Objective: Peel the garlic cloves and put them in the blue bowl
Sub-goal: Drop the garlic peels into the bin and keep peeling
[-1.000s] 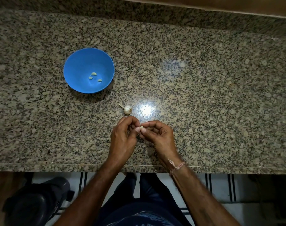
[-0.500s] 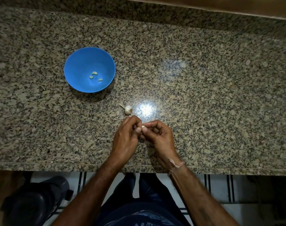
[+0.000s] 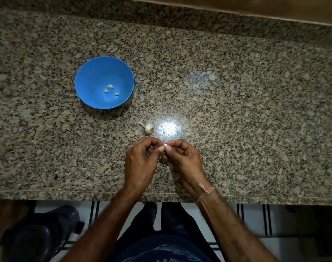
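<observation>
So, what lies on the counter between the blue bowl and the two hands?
In the head view, only the garlic bulb lies between the blue bowl and the hands; the rest is bare granite.

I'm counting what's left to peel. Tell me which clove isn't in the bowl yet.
The clove pinched between both thumbs, left hand and right hand; the other three lie in the bowl.

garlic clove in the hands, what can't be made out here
- Garlic clove, head view: fingertips of left hand and right hand cover most of it; whether skin remains is unclear.
- Pieces in blue bowl: too small to confirm peeled.
- Garlic bulb: remaining cloves uncountable.
</observation>
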### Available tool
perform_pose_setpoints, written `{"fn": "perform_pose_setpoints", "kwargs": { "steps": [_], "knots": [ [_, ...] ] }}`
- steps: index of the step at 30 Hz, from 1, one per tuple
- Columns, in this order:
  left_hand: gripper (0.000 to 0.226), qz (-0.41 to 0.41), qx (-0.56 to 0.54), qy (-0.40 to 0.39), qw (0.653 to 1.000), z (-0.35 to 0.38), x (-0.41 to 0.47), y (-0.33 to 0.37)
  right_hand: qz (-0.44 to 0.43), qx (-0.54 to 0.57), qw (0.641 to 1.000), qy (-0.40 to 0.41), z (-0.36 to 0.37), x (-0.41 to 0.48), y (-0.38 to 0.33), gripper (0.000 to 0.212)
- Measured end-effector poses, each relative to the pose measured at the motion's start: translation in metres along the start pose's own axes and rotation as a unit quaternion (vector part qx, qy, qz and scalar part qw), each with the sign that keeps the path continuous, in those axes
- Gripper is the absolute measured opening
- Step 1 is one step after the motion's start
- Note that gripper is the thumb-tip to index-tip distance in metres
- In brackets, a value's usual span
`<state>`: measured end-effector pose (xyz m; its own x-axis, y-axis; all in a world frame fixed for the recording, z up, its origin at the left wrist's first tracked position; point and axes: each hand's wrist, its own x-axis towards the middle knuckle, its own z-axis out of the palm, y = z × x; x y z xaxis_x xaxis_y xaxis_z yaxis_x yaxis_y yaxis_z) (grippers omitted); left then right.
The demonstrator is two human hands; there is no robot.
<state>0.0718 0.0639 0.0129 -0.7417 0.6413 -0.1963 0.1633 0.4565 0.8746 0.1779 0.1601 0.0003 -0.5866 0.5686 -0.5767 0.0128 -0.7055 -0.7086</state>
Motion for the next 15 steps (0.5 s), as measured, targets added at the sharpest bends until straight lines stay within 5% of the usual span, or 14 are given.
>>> {"fn": "perform_pose_setpoints", "kwargs": {
  "steps": [10,15],
  "knots": [
    [0.010,-0.021,0.039,-0.016,0.999,-0.0057,0.0004,-0.0007,-0.046,-0.030,0.998,0.004,-0.0031,0.0014,0.0077,0.015],
    [0.011,-0.081,-0.010,-0.021,0.996,-0.0039,0.0026,-0.0010,-0.123,-0.155,0.980,0.012,-0.0043,0.0010,0.0066,0.020]
  ]
}}
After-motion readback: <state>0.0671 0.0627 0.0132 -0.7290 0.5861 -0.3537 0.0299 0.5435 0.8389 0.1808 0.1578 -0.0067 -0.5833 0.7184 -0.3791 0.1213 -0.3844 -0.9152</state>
